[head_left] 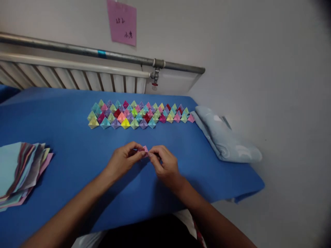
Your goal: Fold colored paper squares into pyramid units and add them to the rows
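Observation:
A small folded piece of pink paper (145,149) is pinched between my two hands, above the blue-covered table (85,165). My left hand (126,155) grips its left side with thumb and fingertips. On the other side, my right hand (164,162) holds the paper's right edge between thumb and curled fingers. The fingers hide much of the paper, so its exact folded form cannot be made out. Beyond my hands, several rows of colourful folded paper pieces (125,123) with pointed tops stand close together across the table.
At the left lies a fanned stack of coloured paper sheets (10,165). A folded light-blue cloth (227,137) rests at the right end, near the wall. Behind the table run a radiator (77,77) and a metal pipe (124,57) with a red-handled valve (155,83). A pink note (122,24) hangs above.

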A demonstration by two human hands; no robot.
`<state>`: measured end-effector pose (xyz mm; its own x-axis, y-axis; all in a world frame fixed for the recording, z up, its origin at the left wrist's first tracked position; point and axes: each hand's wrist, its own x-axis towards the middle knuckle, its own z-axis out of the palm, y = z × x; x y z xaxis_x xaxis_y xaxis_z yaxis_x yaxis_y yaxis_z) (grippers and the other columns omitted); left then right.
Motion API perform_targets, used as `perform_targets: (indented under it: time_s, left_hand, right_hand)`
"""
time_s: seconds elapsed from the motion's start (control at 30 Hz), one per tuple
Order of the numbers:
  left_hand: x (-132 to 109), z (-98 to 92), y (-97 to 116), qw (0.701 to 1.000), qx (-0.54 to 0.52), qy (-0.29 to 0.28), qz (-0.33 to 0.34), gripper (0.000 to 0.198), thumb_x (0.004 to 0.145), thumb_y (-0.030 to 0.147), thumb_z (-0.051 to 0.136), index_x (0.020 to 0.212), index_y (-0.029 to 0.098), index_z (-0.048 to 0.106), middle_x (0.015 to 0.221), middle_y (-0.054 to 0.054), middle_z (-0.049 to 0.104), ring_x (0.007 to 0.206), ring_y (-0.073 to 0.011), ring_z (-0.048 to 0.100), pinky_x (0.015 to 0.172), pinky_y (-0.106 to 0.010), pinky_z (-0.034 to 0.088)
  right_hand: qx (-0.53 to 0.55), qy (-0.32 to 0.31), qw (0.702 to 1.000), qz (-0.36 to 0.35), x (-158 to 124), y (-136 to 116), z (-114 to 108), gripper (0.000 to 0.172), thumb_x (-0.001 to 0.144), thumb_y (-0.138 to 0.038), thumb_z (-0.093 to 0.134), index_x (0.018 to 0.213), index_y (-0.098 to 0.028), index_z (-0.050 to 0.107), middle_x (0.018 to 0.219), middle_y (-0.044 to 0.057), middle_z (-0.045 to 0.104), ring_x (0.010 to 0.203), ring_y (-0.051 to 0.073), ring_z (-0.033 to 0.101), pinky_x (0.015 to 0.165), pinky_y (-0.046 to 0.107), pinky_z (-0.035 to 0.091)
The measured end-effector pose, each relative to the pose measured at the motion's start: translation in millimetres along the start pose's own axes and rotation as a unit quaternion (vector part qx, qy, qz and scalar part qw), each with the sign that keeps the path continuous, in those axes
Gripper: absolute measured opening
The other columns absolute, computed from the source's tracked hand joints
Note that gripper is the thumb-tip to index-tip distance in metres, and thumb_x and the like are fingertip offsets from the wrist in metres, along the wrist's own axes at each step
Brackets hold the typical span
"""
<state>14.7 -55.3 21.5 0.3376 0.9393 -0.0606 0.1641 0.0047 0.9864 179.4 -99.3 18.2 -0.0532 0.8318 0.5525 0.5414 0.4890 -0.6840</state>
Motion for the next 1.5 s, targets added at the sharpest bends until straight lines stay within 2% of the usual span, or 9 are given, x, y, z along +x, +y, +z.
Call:
perform_targets:
  time_s: [0.27, 0.43, 0.6, 0.8, 0.9, 1.03, 1.3, 1.5]
  left_hand:
    - [54, -24.1, 2, 0.999, -0.019, 0.01, 0.034, 0.027, 0.066, 0.042, 0.073, 0.076, 0.018, 0.067, 0.068, 0.001, 0.066, 0.061, -0.0131, 0.059, 0.061, -0.027, 0.047]
    - [68, -33.0, -7, 0.997, -0.072, -0.018, -0.006, 0.03, 0.064, 0.043, 0.076, 0.075, 0.018, 0.066, 0.069, -0.001, 0.066, 0.058, -0.0137, 0.06, 0.061, -0.03, 0.05]
    - [70, -27.5, -23, 0.997, -0.063, -0.013, -0.041, 0.028, 0.064, 0.042, 0.075, 0.072, 0.017, 0.064, 0.067, 0.0, 0.064, 0.059, -0.0125, 0.058, 0.061, -0.028, 0.049]
    - [68, -23.2, -41, 0.997, 0.01, 0.045, -0.056, 0.024, 0.065, 0.041, 0.068, 0.073, 0.018, 0.063, 0.065, 0.001, 0.065, 0.059, -0.0133, 0.058, 0.06, -0.026, 0.046]
    - [65, -23.3, -41, 0.994, 0.04, 0.079, -0.064, 0.025, 0.066, 0.042, 0.067, 0.076, 0.019, 0.063, 0.068, 0.0, 0.068, 0.062, -0.0153, 0.061, 0.06, -0.027, 0.047]
    - [61, -24.1, -38, 0.991, 0.07, 0.093, -0.062, 0.026, 0.067, 0.042, 0.067, 0.08, 0.02, 0.063, 0.072, -0.001, 0.07, 0.066, -0.0175, 0.065, 0.062, -0.028, 0.049]
    - [56, -26.7, -40, 0.992, 0.028, 0.1, -0.064, 0.023, 0.066, 0.036, 0.067, 0.082, 0.02, 0.062, 0.074, -0.002, 0.07, 0.068, -0.0197, 0.067, 0.062, -0.031, 0.053]
    - [54, -28.5, -33, 0.992, -0.011, 0.117, -0.054, 0.022, 0.068, 0.035, 0.061, 0.085, 0.019, 0.062, 0.075, -0.002, 0.069, 0.068, -0.0182, 0.066, 0.065, -0.032, 0.055]
  right_hand:
    - [0.049, 0.012, 0.996, 0.077, 59, 24, 20, 0.014, 0.09, -0.024, 0.051, 0.078, -0.02, 0.057, 0.074, 0.0, 0.06, 0.072, 0.013, 0.058, 0.065, 0.023, 0.045]
    - [0.092, 0.014, 0.988, 0.121, 64, 46, 39, 0.014, 0.088, -0.026, 0.051, 0.076, -0.021, 0.056, 0.071, -0.001, 0.059, 0.066, 0.012, 0.054, 0.06, 0.023, 0.043]
    - [0.08, -0.01, 0.987, 0.137, 55, 62, 47, 0.013, 0.088, -0.026, 0.051, 0.077, -0.021, 0.057, 0.069, -0.001, 0.058, 0.066, 0.012, 0.055, 0.059, 0.022, 0.042]
    - [0.021, -0.037, 0.996, 0.083, 53, 61, 45, 0.013, 0.09, -0.02, 0.05, 0.08, -0.021, 0.058, 0.075, 0.001, 0.062, 0.07, 0.013, 0.058, 0.067, 0.024, 0.046]
    - [0.009, -0.052, 0.997, 0.053, 51, 58, 46, 0.013, 0.09, -0.017, 0.05, 0.081, -0.021, 0.059, 0.078, 0.002, 0.064, 0.073, 0.013, 0.059, 0.07, 0.024, 0.047]
    - [0.004, -0.07, 0.997, 0.03, 49, 54, 49, 0.013, 0.091, -0.016, 0.049, 0.083, -0.021, 0.059, 0.082, 0.003, 0.065, 0.077, 0.014, 0.061, 0.073, 0.024, 0.048]
    - [-0.025, -0.086, 0.996, -0.001, 47, 51, 53, 0.013, 0.092, -0.015, 0.048, 0.086, -0.021, 0.058, 0.084, 0.004, 0.066, 0.079, 0.015, 0.062, 0.074, 0.025, 0.048]
    - [-0.042, -0.091, 0.995, -0.027, 46, 47, 52, 0.014, 0.094, -0.017, 0.046, 0.088, -0.021, 0.058, 0.085, 0.006, 0.066, 0.08, 0.016, 0.062, 0.074, 0.026, 0.049]
